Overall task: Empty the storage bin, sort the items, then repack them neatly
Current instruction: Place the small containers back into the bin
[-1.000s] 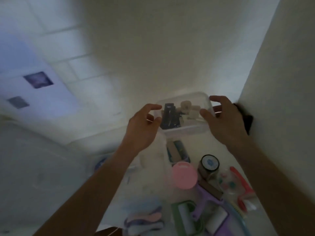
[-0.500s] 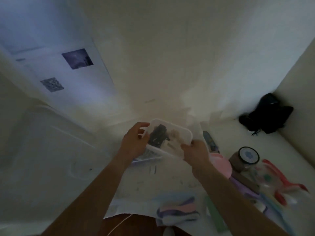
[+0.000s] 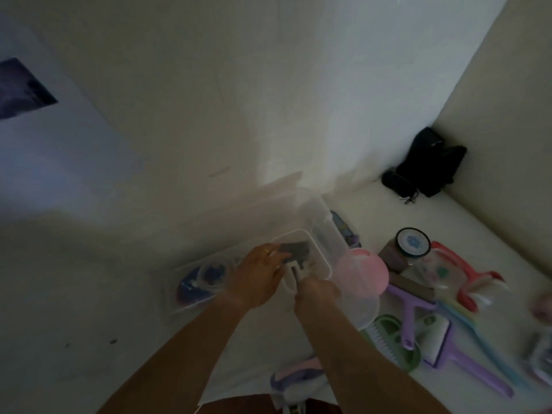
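A small clear container [image 3: 321, 258] with dark items inside sits low between my hands, within or just above the big clear storage bin [image 3: 327, 225]; which of the two I cannot tell. My left hand [image 3: 257, 276] grips the container's left rim with curled fingers. On its near edge, my right hand [image 3: 316, 292] holds it, fingers hidden behind the knuckles. Sorted items lie on the white surface to the right.
A flat clear tray [image 3: 200, 279] with blue items lies left of the bin. To the right are a pink round lid [image 3: 363, 274], a dark-lidded jar [image 3: 410, 243], red, purple [image 3: 448, 351] and green [image 3: 391, 339] brushes. A black bag [image 3: 427, 165] fills the corner. Folded cloths [image 3: 298, 375] lie near me.
Both hands have brought the small container down from chest height and toward me, into the area of the big bin. My right hand has shifted from its right side to its near edge.
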Demonstrator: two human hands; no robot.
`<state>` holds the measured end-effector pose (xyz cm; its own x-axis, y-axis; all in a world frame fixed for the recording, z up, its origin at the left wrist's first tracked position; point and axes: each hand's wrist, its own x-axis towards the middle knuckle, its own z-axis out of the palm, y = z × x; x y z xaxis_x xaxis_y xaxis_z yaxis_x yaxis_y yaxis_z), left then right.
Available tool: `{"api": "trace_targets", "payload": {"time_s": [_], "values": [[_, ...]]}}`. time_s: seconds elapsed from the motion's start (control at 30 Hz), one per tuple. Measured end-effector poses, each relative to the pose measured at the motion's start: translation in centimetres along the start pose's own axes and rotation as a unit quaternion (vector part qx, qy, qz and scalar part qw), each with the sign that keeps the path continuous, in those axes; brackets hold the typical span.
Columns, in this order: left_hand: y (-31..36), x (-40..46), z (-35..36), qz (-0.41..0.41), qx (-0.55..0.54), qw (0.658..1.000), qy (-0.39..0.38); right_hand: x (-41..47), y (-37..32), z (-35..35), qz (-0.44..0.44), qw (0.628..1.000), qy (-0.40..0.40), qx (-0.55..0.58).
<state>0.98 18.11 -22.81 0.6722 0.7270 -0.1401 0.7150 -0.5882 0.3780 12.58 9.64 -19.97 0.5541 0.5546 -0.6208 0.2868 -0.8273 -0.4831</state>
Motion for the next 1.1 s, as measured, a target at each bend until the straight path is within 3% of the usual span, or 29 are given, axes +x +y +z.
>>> {"api": "trace_targets", "payload": {"time_s": [0.13,0.2,0.23,0.27,0.43,0.57,0.63,0.77,0.87,0.97,1.1], "values": [[0.1,0.3,1.9,0.015,0.142,0.985,-0.094,1.3,0.1,-0.3,0.016,0.997,-0.026,0.073],[0.1,0.4,2.3,-0.001,0.165,0.980,-0.111,1.3,-0.6,-0.4,0.044,0.980,-0.056,0.187],[0.4,0.4,2.2,-0.009,0.162,0.980,-0.115,1.2,-1.0,-0.3,0.078,0.950,-0.062,0.296],[0.9,0.5,1.8,-0.011,0.154,0.982,-0.108,1.0,-1.6,-0.4,0.066,0.939,-0.056,0.333],[4.5,1.2,-1.9,0.022,0.059,0.993,0.101,-1.5,-1.7,-4.8,-0.002,0.913,-0.059,0.404],[8.3,3.4,-5.6,0.007,0.013,0.982,0.189,-2.1,-0.6,-12.2,-0.125,0.892,-0.050,0.431],[10.5,4.7,-7.6,0.008,-0.007,0.977,0.212,0.7,0.2,-15.8,-0.137,0.884,-0.051,0.444],[13.3,7.8,-8.8,0.008,-0.004,0.982,0.186,10.0,1.2,-20.1,-0.133,0.953,0.035,0.269],[14.5,10.0,-8.1,0.005,0.030,0.985,0.171,15.7,0.2,-20.7,-0.155,0.986,0.007,0.061],[15.0,12.0,-7.0,-0.021,0.055,0.990,0.132,19.2,-1.5,-19.8,-0.183,0.977,-0.042,-0.105],[14.9,13.6,-6.3,-0.037,0.091,0.992,0.081,22.1,-2.1,-16.8,-0.209,0.942,-0.125,-0.232]]}}
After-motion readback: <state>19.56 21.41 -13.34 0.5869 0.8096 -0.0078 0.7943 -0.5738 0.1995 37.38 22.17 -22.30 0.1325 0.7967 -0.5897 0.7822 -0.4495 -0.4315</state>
